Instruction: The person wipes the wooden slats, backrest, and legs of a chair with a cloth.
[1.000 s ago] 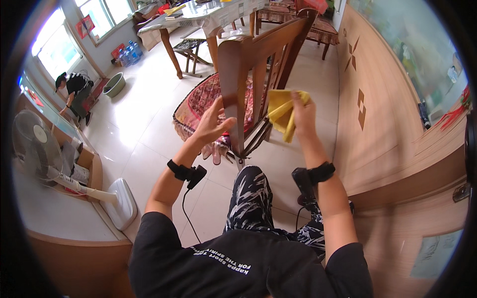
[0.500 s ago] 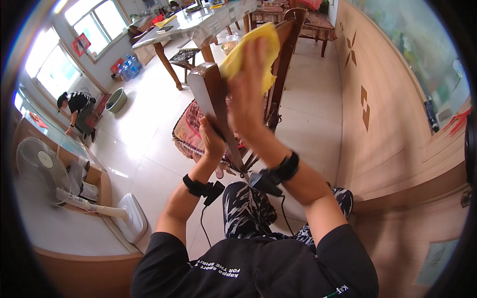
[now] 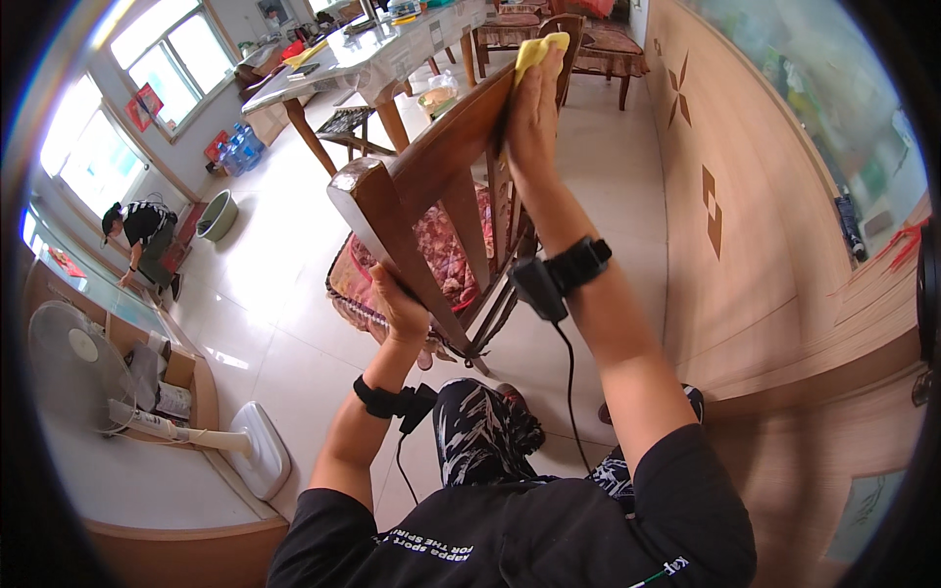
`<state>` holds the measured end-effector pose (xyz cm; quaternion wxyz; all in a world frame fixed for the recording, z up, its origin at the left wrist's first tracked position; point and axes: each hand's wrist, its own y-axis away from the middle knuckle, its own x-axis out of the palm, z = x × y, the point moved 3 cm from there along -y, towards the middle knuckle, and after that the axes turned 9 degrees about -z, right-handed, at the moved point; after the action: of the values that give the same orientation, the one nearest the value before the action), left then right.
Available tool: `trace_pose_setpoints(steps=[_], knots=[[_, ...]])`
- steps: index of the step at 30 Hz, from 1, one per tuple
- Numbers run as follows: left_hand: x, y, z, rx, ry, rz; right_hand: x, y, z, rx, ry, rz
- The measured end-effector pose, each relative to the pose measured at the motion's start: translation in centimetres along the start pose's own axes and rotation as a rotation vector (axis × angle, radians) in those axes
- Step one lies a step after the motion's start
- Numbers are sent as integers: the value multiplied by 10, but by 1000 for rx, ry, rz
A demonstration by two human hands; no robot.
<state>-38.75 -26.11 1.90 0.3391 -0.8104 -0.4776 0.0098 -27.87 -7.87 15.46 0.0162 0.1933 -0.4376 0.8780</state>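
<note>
A wooden chair (image 3: 446,127) stands tilted before me, its slatted back toward me and a red patterned cushion (image 3: 459,245) on its seat. My left hand (image 3: 400,309) holds the near back post low down; its thumb shows, while the post hides most of the fingers. At the far end of the top rail, my right hand (image 3: 534,122) presses a yellow cloth (image 3: 541,51) over the wood. Part of the cloth lies hidden under that hand. Each wrist wears a black strap with a small device and a cable.
Ahead stands a covered table (image 3: 353,64) with a folding stool (image 3: 345,127) beside it. A wooden panelled wall (image 3: 745,216) runs along my right. To my left are a standing fan (image 3: 260,451), a green tub (image 3: 218,216), water bottles (image 3: 240,149) and a bending person (image 3: 147,235).
My right hand has slid the yellow cloth away from the near post to the rail's far end. The chair back has turned, showing its slats. My left hand stays on the post.
</note>
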Motion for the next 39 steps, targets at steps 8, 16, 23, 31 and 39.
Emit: trace_pose_setpoints(steps=[8,16,23,31,39], knots=[[14,3,-12,57,2,73,-12,-23,-46,93,-9,-146],[3,6,-16,76,-24,-39,-25,43,15,139,-73,-115],[2,6,-1,8,36,-10,-31,12,7,-112,104,-99],[-8,2,26,-89,88,41,-26,-36,-22,17,168,-139],[-5,8,3,29,17,-21,-34,16,-12,164,280,-73]])
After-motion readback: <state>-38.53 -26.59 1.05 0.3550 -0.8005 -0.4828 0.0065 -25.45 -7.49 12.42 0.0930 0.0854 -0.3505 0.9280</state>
